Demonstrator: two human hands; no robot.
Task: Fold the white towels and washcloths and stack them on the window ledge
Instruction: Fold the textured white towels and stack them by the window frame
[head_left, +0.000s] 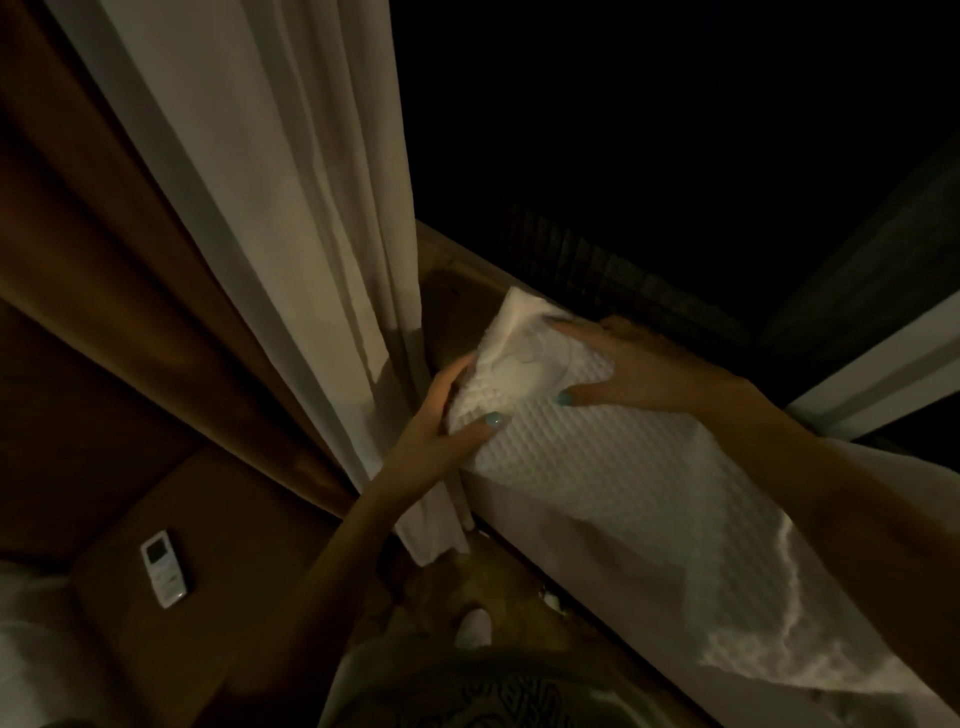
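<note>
The left hand (447, 415) pinches the bunched end of a white waffle towel (597, 457); the right hand (634, 369) lies spread flat on top. The towel drapes along the window ledge (447, 291), soft and light, best gripped at corners. Dim light hides any stack or container.

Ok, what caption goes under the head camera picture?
Two hands hold a white waffle towel on the window ledge.

One white towel (597, 457); two hands; one curtain (270, 208); one remote (163, 568).
</note>
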